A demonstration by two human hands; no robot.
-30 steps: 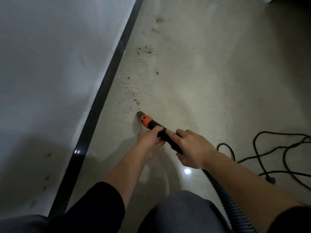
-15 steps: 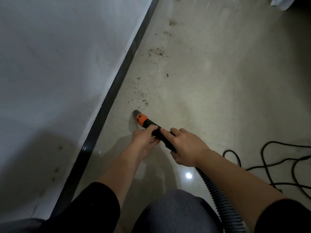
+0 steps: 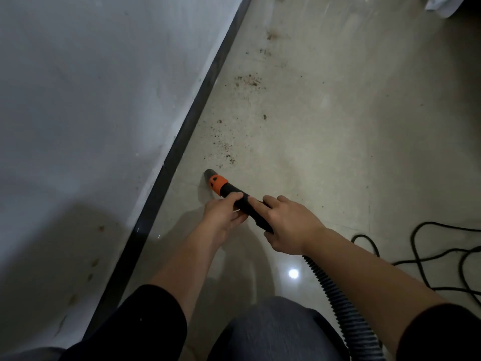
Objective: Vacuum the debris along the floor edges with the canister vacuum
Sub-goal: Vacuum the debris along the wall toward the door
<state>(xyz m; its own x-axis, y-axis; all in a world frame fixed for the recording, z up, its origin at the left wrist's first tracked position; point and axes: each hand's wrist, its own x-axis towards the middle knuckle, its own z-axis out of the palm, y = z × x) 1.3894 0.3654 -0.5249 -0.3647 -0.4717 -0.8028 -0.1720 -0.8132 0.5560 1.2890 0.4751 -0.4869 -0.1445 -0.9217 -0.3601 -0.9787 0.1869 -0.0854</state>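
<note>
The black vacuum nozzle [image 3: 235, 192] with an orange collar [image 3: 218, 183] points up and left, its tip low over the pale floor. My left hand [image 3: 221, 213] grips the nozzle just behind the collar. My right hand [image 3: 289, 222] holds it further back, where the ribbed black hose [image 3: 338, 303] begins and runs down to the lower right. Brown debris [image 3: 226, 149] lies scattered just ahead of the tip, and more debris [image 3: 248, 80] sits further along the black baseboard [image 3: 182, 136]. The canister itself is out of view.
A white wall [image 3: 91, 100] fills the left side above the baseboard. A black power cord [image 3: 421, 246] loops on the floor at the right. A white object [image 3: 440, 6] peeks in at the top right corner. My knee [image 3: 273, 332] is at the bottom.
The view has drifted so the wall and debris sit further right in frame. The nozzle tip has edged slightly toward the baseboard; both hands keep their grip.
</note>
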